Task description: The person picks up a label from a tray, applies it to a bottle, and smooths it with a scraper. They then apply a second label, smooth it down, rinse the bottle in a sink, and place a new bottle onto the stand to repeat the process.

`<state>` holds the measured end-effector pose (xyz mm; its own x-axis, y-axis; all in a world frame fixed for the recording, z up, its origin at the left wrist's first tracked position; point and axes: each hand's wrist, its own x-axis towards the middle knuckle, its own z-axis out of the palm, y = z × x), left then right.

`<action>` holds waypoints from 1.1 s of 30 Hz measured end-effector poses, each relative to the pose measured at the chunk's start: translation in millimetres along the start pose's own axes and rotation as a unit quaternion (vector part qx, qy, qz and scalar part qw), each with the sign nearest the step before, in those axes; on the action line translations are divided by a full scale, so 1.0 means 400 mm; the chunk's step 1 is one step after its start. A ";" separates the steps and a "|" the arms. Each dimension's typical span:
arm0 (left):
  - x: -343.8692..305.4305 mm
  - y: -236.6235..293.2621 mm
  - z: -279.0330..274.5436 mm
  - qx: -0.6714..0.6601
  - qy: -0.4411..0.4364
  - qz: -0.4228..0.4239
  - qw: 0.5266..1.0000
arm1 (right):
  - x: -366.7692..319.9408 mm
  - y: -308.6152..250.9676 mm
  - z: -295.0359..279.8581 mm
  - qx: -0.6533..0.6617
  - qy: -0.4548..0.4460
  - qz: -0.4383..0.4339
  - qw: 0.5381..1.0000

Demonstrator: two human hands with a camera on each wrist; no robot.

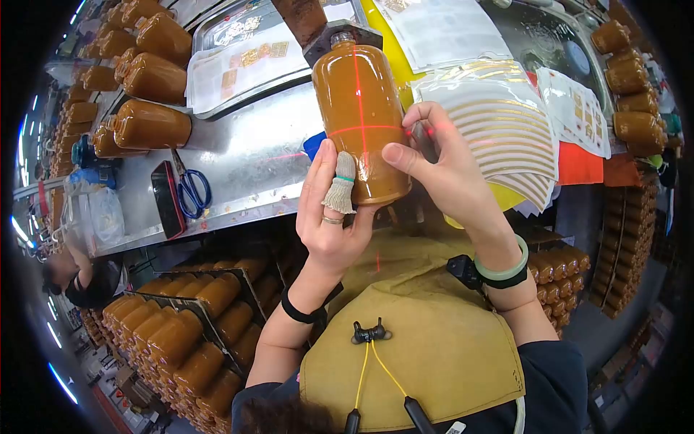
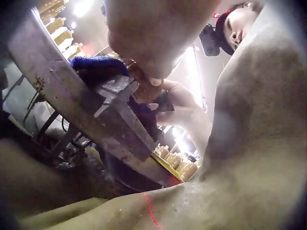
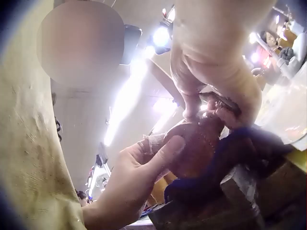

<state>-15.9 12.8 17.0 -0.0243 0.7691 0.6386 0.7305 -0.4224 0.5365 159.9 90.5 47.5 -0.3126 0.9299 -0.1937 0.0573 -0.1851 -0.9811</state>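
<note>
A glossy brown bottle (image 1: 359, 94) lies with its neck at a metal holder (image 1: 340, 36), red laser lines crossing its surface. The left hand (image 1: 325, 217), with a knitted cover on one finger, grips the bottle's lower end from the left. In the right wrist view its thumb presses on the bottle's base (image 3: 194, 155). At the bottle's right side is the right hand (image 1: 459, 177), thumb tip against or very near the surface. A dark flat piece (image 3: 223, 102) is pinched in its fingers; the left wrist view shows it too (image 2: 165, 103).
Brown bottles (image 1: 152, 124) stand at the left, near blue-handled scissors (image 1: 194, 194) and a phone (image 1: 168, 200). Sheets with curved gold strips (image 1: 491, 130) lie right of the bottle. A tray (image 1: 206, 112) with decal sheets is at the upper left; racks of bottles (image 1: 181, 340) stand below.
</note>
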 end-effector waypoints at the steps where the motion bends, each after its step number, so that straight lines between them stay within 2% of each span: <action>1: 0.000 0.000 0.000 0.000 0.000 0.000 1.000 | -0.001 -0.001 -0.002 0.024 -0.010 0.005 1.000; 3: 0.000 0.001 -0.002 0.000 -0.001 -0.002 1.000 | 0.001 -0.008 0.000 0.047 -0.021 0.011 0.999; 6: 0.000 -0.001 0.001 0.009 0.010 -0.002 1.000 | 0.003 -0.016 0.000 0.014 -0.013 0.025 0.999; 12: 0.001 0.004 0.001 0.002 0.000 -0.008 1.000 | 0.007 -0.013 -0.012 0.061 -0.039 0.028 0.997; 14: 0.002 0.003 0.000 0.000 -0.001 -0.006 1.000 | 0.002 -0.036 -0.009 0.143 -0.031 0.064 0.987; 15: 0.002 0.003 -0.001 -0.002 -0.003 -0.004 1.000 | 0.003 -0.030 -0.009 0.144 -0.032 0.064 0.987; 17: 0.002 0.004 -0.002 -0.004 -0.004 -0.007 1.000 | 0.005 -0.014 -0.009 -0.041 -0.027 -0.004 0.999; 18: 0.002 0.005 -0.002 -0.006 -0.004 -0.009 1.000 | 0.006 -0.015 -0.011 -0.041 -0.026 -0.004 0.999; 20: -0.003 0.002 0.000 0.000 -0.005 -0.007 1.000 | 0.007 -0.020 -0.021 0.046 -0.058 0.034 0.997; 25: 0.001 0.028 -0.006 0.057 -0.050 -0.011 0.997 | 0.002 -0.010 -0.030 0.089 -0.059 0.039 0.994; 27: 0.008 0.043 -0.007 0.105 -0.079 0.021 0.991 | -0.002 -0.018 -0.035 0.111 -0.063 0.046 0.991; 29: 0.001 0.041 -0.001 0.121 -0.087 0.016 0.989 | -0.002 -0.021 -0.047 0.202 -0.054 0.060 0.976; 30: -0.001 0.038 -0.001 0.132 -0.091 0.027 0.987 | 0.000 -0.019 -0.060 0.257 -0.074 0.052 0.962; 31: -0.002 0.038 -0.001 0.143 -0.095 0.037 0.984 | 0.003 -0.023 -0.061 0.257 -0.074 0.052 0.962; 33: 0.003 0.052 0.019 0.155 -0.078 0.018 0.985 | 0.012 -0.033 -0.062 0.166 -0.004 -0.073 0.984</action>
<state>4.4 8.5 24.9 0.0930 0.8308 0.5488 0.9031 -0.3025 0.3048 181.1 105.3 59.2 -0.3023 0.9519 -0.0500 -0.3000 -0.1449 -0.9429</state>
